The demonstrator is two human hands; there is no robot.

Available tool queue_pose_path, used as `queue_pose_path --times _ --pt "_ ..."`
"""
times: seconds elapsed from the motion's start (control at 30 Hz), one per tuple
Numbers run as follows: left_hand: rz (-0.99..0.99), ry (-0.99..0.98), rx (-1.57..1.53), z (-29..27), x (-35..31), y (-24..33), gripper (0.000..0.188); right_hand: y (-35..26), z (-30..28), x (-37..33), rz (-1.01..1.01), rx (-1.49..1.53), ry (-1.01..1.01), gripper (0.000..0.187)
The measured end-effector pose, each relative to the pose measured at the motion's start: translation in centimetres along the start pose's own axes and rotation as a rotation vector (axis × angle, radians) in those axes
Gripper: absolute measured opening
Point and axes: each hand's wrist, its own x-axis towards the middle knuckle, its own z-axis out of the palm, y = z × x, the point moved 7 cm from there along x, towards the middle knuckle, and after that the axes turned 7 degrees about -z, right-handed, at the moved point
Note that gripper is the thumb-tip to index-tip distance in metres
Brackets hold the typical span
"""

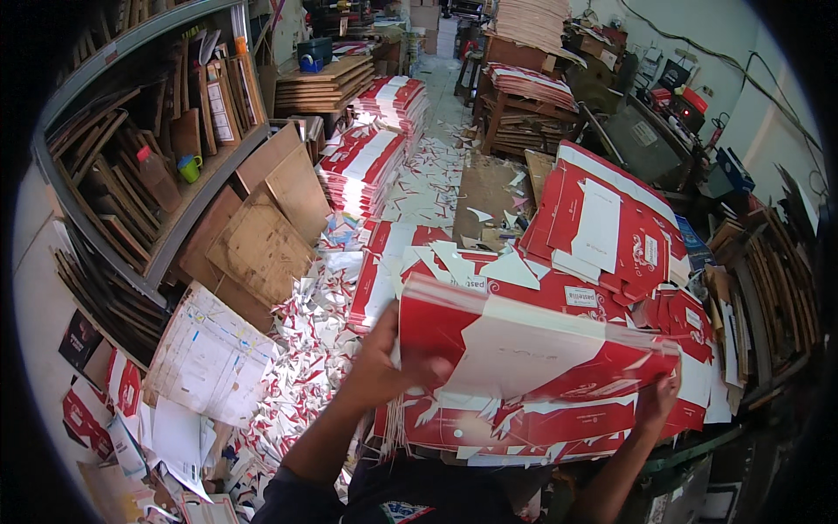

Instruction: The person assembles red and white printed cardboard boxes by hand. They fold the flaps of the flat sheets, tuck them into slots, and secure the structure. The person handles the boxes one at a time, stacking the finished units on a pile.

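Observation:
Between my two hands stands a thick stack of red-and-white printed card sheets (524, 345), tilted up on its long edge. My left hand (393, 358) grips its left end, thumb across the front face. At the right end my right hand (659, 393) is closed round the lower corner, slightly blurred. Beneath and in front of the stack lie more red-and-white card sheets (559, 425), with torn white offcuts on them. Behind it, pale triangular scraps (513, 271) rest on other printed sheets. A higher pile of red die-cut sheets (567, 210) sits at the back right.
Paper scraps (305, 349) heap on the floor to the left. Wooden boards (262, 236) lean against a metal shelf (209, 175) holding boards, a bottle and a green cup (188, 168). Tall stacks of printed sheets (362, 166) stand beyond. A machine (646, 135) is at the right.

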Motion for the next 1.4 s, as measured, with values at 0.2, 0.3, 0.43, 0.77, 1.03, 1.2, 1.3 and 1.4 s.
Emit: queue_pose_path --times 0.2,0.3,0.43,0.77,1.03,1.2,1.3,1.4 --pt "-0.049 0.034 -0.095 1.0 0.1 -0.5 0.058 0.2 -0.1 -1.1 -0.022 -0.082 0.061 0.058" --pt "0.101 0.075 -0.113 1.1 0.1 0.8 0.054 -1.1 -0.1 -1.0 -0.078 -0.079 0.078 0.057" --pt "0.087 0.015 -0.068 0.7 0.8 -0.3 0.051 -0.4 -1.0 -0.8 -0.039 -0.082 0.056 0.064" --pt "0.161 0.065 -0.044 1.3 2.5 1.4 0.063 -11.6 6.8 0.8 -0.423 -0.818 0.031 0.09" --pt "0.169 0.195 -0.091 1.1 3.6 3.5 0.055 -11.7 22.2 4.8 -0.519 -0.88 -0.815 0.054" --pt "0.195 0.237 -0.046 1.6 3.8 3.8 0.048 -8.7 21.6 6.0 -0.221 -0.952 -1.086 0.038" --pt "0.204 0.216 -0.034 2.1 3.8 4.6 0.047 -8.8 21.2 6.1 -0.106 -1.05 -1.095 0.036" --pt "0.17 0.21 -0.018 1.9 4.1 4.1 0.045 -8.6 20.5 6.1 -0.127 -1.079 -1.061 0.035"
